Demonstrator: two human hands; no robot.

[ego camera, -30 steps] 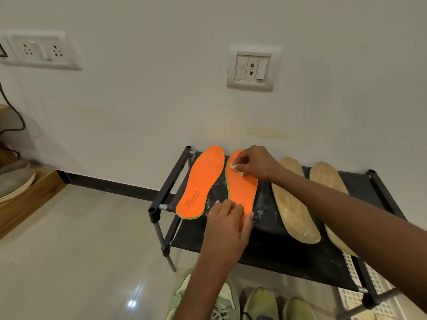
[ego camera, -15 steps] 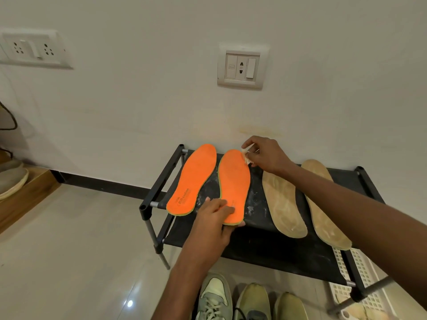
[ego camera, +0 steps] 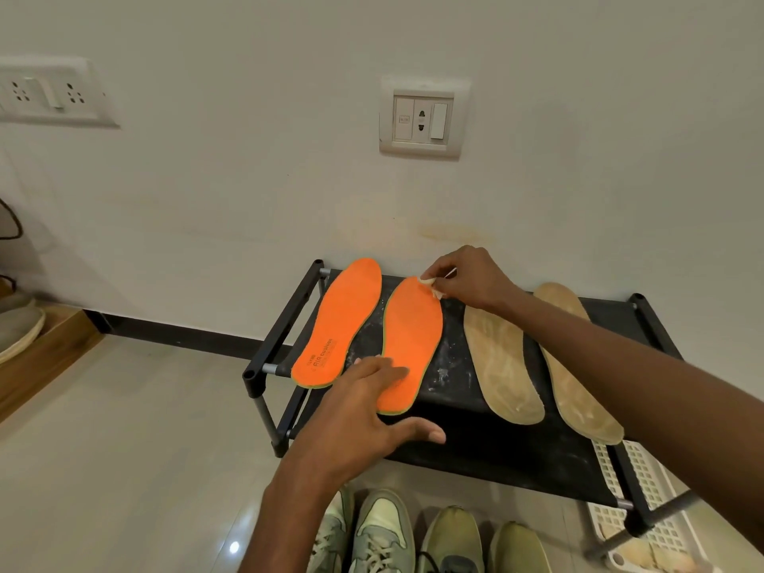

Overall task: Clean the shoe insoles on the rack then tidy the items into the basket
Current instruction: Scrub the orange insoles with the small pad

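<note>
insoles on the rack, mid-wipe

far left there's a wall socket plate (ego camera: 49,93) and a wooden step (ego camera: 45,357). then the black rack (ego camera: 285,324) against the wall, with two orange insoles up top. the left orange insole (ego camera: 339,320) lies flat by itself. the left hand (ego camera: 364,411) has its fingers straight and spread, fingertips pressing the heel end of the right orange insole (ego camera: 411,345), gripping nothing. at that insole's toe end the right hand (ego camera: 467,279) pinches a small white wipe (ego camera: 432,285) against it. next come two tan insoles (ego camera: 500,357), flat, side by side. sneakers (ego camera: 380,535) sit on the floor below, and a white basket (ego camera: 645,527) pokes out under the rack's right end.
</note>
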